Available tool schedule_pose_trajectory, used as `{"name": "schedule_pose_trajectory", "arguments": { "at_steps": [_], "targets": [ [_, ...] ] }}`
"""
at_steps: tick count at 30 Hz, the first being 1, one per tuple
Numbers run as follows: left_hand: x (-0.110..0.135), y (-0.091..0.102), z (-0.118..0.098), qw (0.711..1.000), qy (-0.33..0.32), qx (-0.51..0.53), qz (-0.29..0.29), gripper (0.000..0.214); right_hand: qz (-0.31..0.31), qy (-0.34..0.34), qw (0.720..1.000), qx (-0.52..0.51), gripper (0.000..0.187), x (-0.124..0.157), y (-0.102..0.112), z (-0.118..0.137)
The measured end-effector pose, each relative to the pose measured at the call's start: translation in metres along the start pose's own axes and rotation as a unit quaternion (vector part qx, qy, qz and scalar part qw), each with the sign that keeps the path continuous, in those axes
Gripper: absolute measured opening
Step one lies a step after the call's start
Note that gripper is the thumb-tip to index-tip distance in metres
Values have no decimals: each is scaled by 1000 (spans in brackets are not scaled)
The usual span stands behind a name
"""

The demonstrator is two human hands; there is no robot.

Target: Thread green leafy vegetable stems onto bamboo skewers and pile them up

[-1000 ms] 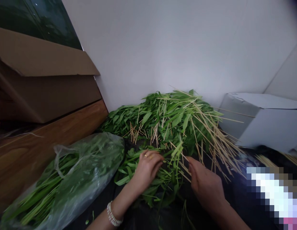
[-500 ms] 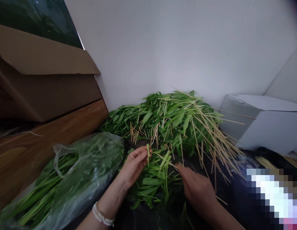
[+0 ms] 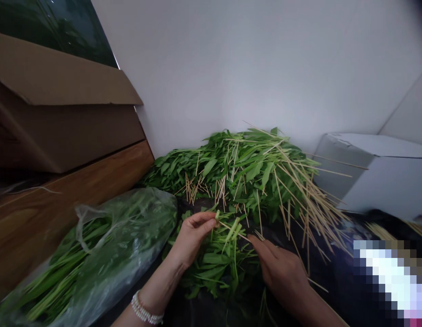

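Observation:
My left hand pinches a green leafy stem between thumb and forefinger. My right hand is closed on a thin bamboo skewer, which points left toward my left fingertips. Pale green stem pieces sit across the skewer midway between the hands, their leaves hanging below. The skewer's far end meets the pinched stem or lies right beside it; I cannot tell whether it has gone in. Behind the hands lies a large heap of leafy greens with many bamboo skewers sticking out.
A clear plastic bag of greens lies at left, beside a wooden panel with a cardboard box above. A white box stands at right against the white wall. More skewers lie at far right.
My left hand has moved slightly right and down, bringing the stem closer to the skewer's end. The stem has turned in my fingers. My right hand has hardly moved.

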State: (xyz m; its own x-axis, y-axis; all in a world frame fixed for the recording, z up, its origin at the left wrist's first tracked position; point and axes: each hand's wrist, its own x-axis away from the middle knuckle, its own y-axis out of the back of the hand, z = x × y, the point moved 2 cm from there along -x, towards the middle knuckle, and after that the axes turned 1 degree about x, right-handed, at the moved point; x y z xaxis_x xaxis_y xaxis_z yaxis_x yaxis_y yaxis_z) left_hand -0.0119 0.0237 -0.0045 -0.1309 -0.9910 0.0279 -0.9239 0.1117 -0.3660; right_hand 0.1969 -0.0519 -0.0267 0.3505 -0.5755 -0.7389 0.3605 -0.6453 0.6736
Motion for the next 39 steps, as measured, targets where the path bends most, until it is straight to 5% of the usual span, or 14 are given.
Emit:
{"name": "schedule_pose_trajectory", "arguments": {
  "at_steps": [14, 39],
  "targets": [
    [2, 3, 4, 996, -27, -82, 6, 23, 1, -13, 1000, 4, 35, 2, -1, 1],
    [2, -2, 5, 999, -9, -19, -27, 26, 14, -25, 1000, -3, 35, 2, 1, 3]
  ]
}}
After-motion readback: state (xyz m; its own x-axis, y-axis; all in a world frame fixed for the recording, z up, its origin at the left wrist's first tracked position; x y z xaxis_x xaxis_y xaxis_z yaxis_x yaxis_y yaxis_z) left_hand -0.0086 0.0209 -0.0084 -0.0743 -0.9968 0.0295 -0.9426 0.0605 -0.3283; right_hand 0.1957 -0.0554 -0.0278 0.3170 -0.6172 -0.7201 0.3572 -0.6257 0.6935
